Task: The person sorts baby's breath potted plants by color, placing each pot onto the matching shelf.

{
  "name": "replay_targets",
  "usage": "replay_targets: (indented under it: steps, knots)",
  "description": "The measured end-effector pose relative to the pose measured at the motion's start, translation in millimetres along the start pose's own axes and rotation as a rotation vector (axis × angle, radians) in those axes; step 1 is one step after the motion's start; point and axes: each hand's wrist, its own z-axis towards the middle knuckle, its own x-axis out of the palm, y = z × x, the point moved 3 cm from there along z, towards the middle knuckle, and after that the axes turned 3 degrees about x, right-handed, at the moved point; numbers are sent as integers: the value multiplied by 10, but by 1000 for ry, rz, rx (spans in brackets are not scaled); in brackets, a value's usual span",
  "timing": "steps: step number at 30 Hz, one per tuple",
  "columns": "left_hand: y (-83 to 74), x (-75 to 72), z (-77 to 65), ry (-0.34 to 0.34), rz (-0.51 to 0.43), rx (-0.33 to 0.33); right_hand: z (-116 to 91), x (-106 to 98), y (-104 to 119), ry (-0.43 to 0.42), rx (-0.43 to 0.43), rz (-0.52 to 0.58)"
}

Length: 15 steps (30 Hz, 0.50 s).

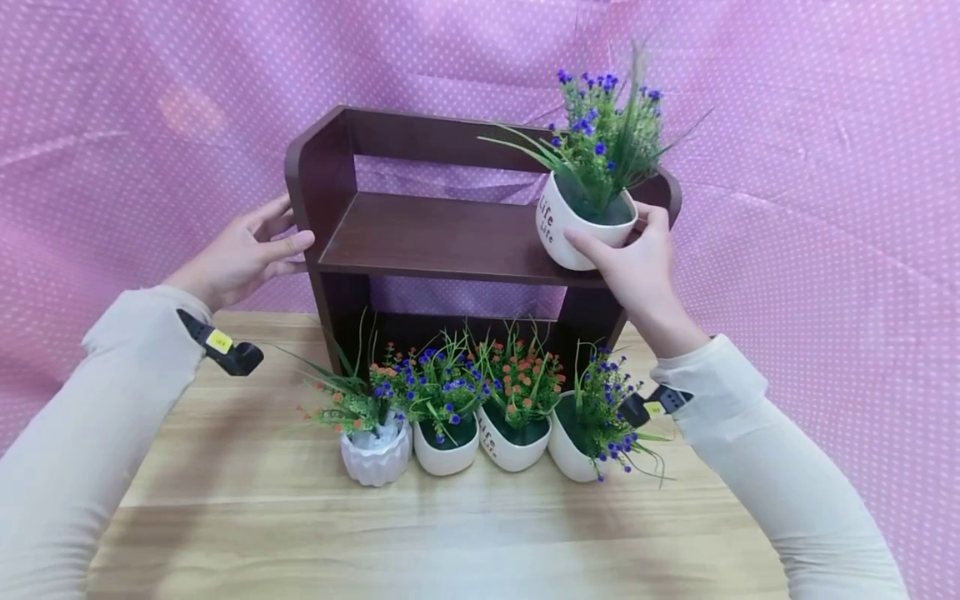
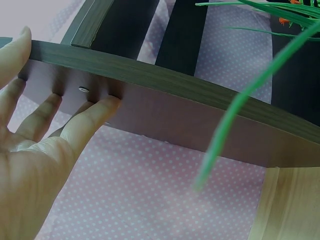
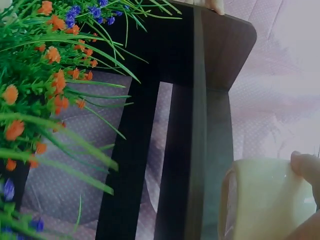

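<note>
Indeed, the held white pot [image 1: 562,232] reads "Life".

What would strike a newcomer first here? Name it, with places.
First, the white rounded pot of blue flowers, held in the right hand at the upper right of the dark brown wooden shelf unit. Then four white pots of orange and blue flowers, in a row before that unit on the pale wooden table.

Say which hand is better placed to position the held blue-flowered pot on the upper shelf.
The right hand, I'd judge: it grips the pot at the right end of the upper shelf. The left hand is at the opposite end, fingers against the side panel, likely better for steadying.
</note>
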Motion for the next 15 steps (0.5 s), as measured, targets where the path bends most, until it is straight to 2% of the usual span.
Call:
replay_targets:
  steps: [4, 15]
  knots:
    - [16, -3, 7, -3, -10, 4, 63, 118, -18, -32, 32, -35]
    - [8, 1, -15, -26, 5, -14, 188, 296, -124, -25, 134, -30]
